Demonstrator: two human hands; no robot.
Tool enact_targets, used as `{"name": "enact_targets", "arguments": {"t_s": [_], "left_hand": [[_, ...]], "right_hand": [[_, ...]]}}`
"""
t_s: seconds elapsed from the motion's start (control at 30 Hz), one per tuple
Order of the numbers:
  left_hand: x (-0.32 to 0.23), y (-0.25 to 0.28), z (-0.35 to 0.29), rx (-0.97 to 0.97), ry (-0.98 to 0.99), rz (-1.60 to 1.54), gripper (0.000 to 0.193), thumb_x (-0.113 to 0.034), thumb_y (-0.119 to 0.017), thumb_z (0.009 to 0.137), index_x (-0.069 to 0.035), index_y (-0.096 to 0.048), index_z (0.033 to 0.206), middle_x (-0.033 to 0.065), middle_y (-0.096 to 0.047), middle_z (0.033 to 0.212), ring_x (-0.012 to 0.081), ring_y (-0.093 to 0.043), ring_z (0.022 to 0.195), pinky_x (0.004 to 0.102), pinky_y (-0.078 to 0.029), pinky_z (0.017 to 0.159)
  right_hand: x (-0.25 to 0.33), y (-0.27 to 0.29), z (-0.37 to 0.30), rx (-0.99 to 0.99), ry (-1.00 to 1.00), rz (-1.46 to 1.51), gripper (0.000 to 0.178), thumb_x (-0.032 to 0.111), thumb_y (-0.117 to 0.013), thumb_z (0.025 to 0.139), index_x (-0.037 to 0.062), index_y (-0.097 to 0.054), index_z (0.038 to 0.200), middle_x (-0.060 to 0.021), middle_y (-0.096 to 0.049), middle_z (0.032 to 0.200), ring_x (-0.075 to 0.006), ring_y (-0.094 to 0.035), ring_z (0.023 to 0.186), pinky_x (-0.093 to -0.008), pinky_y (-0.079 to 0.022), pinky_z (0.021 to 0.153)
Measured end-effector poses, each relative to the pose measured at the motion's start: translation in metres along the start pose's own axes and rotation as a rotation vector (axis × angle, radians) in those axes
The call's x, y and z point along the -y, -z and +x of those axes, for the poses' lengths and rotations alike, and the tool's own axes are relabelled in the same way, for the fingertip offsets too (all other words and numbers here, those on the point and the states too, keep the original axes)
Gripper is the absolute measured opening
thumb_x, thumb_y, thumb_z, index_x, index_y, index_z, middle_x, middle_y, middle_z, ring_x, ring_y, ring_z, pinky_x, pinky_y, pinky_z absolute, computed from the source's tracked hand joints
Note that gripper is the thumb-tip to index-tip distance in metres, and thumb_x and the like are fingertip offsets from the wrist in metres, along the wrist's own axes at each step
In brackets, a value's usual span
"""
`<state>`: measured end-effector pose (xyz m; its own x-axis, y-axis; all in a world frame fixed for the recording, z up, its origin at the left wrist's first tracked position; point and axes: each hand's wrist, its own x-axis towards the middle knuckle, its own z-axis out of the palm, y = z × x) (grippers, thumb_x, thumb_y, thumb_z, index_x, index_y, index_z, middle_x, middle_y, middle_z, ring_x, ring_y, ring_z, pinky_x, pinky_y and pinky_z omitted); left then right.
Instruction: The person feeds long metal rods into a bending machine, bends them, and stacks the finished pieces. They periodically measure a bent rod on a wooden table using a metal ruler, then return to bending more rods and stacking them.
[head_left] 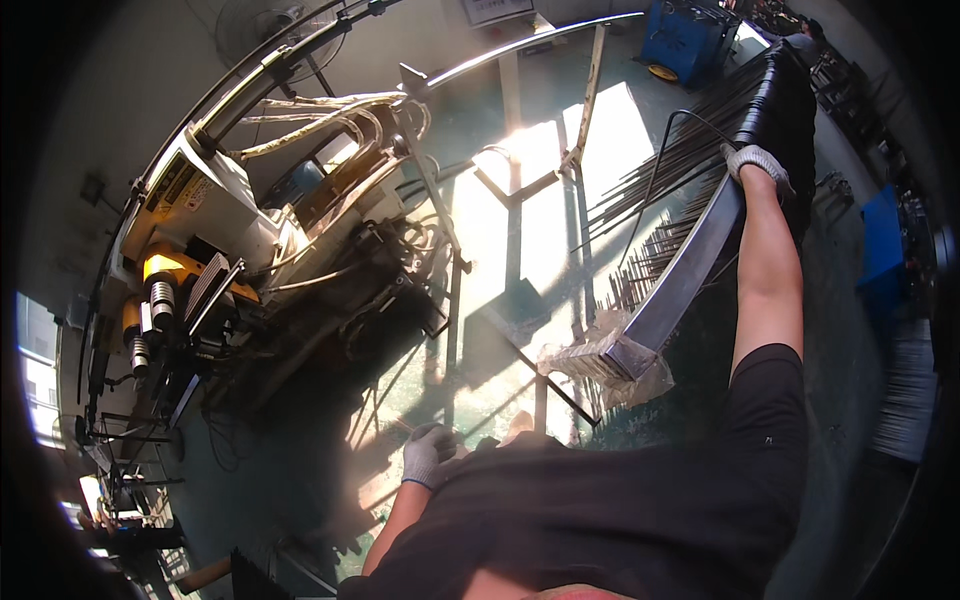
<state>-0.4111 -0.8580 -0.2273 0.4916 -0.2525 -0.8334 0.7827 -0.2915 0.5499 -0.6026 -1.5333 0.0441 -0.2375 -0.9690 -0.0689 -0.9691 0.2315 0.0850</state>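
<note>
My right hand [757, 165], in a pale knit glove, reaches far out to the upper right. Its fingers are curled down at the edge of a rack of thin dark metal rods [690, 105]. One bent rod [657, 178] runs from near these fingertips to the left and then down; whether it is in my grip is not clear. Beneath the hand slopes a long grey metal beam [690, 262], its near end wrapped in clear plastic [648, 382]. My left hand [430, 455], gloved too, hangs low beside my body, fingers loosely bent, with nothing visible in it.
A large machine [190, 215] with cables and yellow parts fills the left side. A metal frame [515, 195] stands on the sunlit green floor [490, 290]. A blue cabinet [685, 42] is at the back; a blue panel [880, 250] stands at right. Another person [805, 38] shows far off.
</note>
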Motion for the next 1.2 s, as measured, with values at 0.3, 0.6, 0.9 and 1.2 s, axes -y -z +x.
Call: {"name": "enact_targets", "arguments": {"t_s": [0.3, 0.6, 0.9, 1.2], "left_hand": [[0.013, 0.007, 0.016, 0.059, 0.019, -0.049, 0.017, -0.011, -0.068, 0.095, -0.006, -0.065, 0.111, 0.012, -0.068, 0.088, 0.0233, -0.067, 0.074, 0.0383, -0.059, 0.067], [0.007, 0.02, -0.002, -0.015, -0.031, 0.04, 0.019, -0.009, -0.067, 0.096, 0.0, -0.067, 0.113, 0.0104, -0.069, 0.089, 0.0177, -0.067, 0.073, 0.0287, -0.055, 0.062], [0.037, 0.038, 0.005, 0.046, -0.122, 0.109, 0.034, -0.019, -0.072, 0.091, 0.002, -0.069, 0.117, 0.0078, -0.072, 0.093, 0.0144, -0.067, 0.076, 0.03, -0.057, 0.066], [0.081, 0.138, -0.016, -0.115, -0.184, -0.122, 0.019, -0.021, -0.071, 0.09, -0.006, -0.072, 0.101, 0.0028, -0.071, 0.088, 0.0118, -0.066, 0.075, 0.0294, -0.055, 0.065]], "right_hand": [[0.011, -0.044, -0.001, -0.129, 0.3, -0.048, 0.099, 0.07, -0.063, 0.094, 0.0224, -0.023, 0.171, -0.0045, -0.021, 0.178, -0.0346, -0.027, 0.161, -0.0639, -0.023, 0.127], [0.007, -0.041, -0.018, -0.282, 0.051, 0.036, 0.1, 0.079, -0.057, 0.092, 0.0165, -0.035, 0.167, -0.0132, -0.031, 0.173, -0.0437, -0.027, 0.159, -0.073, -0.019, 0.123], [-0.011, -0.141, 0.145, -0.2, 0.619, -0.078, 0.074, 0.047, -0.073, 0.092, 0.0056, -0.056, 0.151, -0.0205, -0.069, 0.135, -0.0323, -0.066, 0.126, -0.0423, -0.053, 0.104], [0.009, -0.115, -0.007, -0.007, 0.75, -0.044, 0.047, 0.036, -0.066, 0.1, 0.0028, -0.067, 0.134, -0.0184, -0.073, 0.129, -0.032, -0.07, 0.114, -0.0409, -0.056, 0.095]]}}
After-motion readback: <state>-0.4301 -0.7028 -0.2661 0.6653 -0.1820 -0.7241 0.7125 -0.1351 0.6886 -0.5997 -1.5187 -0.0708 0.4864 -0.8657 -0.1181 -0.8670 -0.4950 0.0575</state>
